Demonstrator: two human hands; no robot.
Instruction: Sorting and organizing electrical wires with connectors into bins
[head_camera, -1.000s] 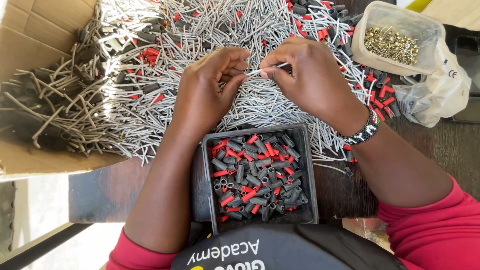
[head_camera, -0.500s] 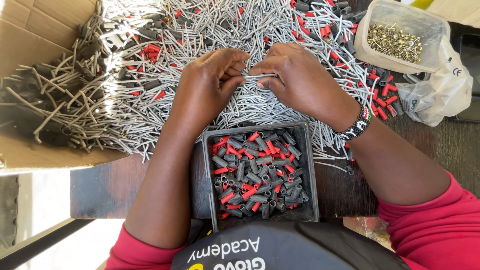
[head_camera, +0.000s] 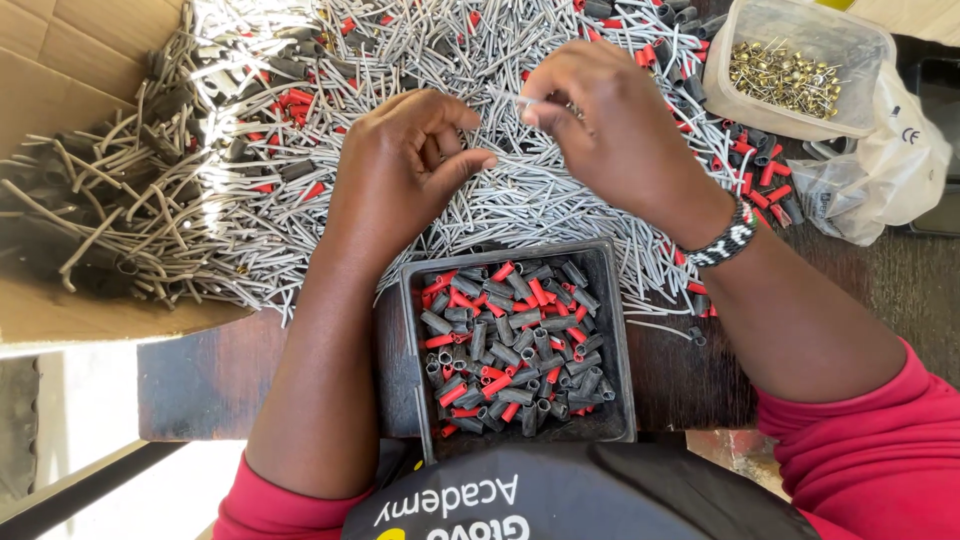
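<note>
- Grey, thin and bent, a single wire piece (head_camera: 524, 100) sits pinched between the thumb and forefinger of my right hand (head_camera: 620, 135), up above the heap. Those fingers (head_camera: 545, 112) are closed tight on it; the rest of that hand curls loosely.
- Half a second ago both my hands were pressed together low over the heap, working at one spot. Now they have drawn apart, and the right one has lifted with the wire piece in its tips. I judge that means one piece has come free of the tangle.
- My left hand (head_camera: 400, 170) hovers just beside, fingers curled inward and thumb stretched toward the right hand. I cannot tell whether anything small lies inside that curl; nothing shows between its tips.
- Under both hands spreads the heap of grey wire pieces (head_camera: 480, 215), with short red and dark sleeves scattered through it, covering most of the dark surface (head_camera: 220, 385).
- Near my body stands a black square tray (head_camera: 612, 330) filled with red and grey sleeves (head_camera: 505, 345), unchanged.
- To my left a cardboard box (head_camera: 60, 60) holds more grey pieces spilling toward the heap.
- Far right, a clear plastic tub (head_camera: 860, 70) holds small brass-coloured parts (head_camera: 780, 75), with a crumpled plastic bag (head_camera: 880, 170) touching it.
</note>
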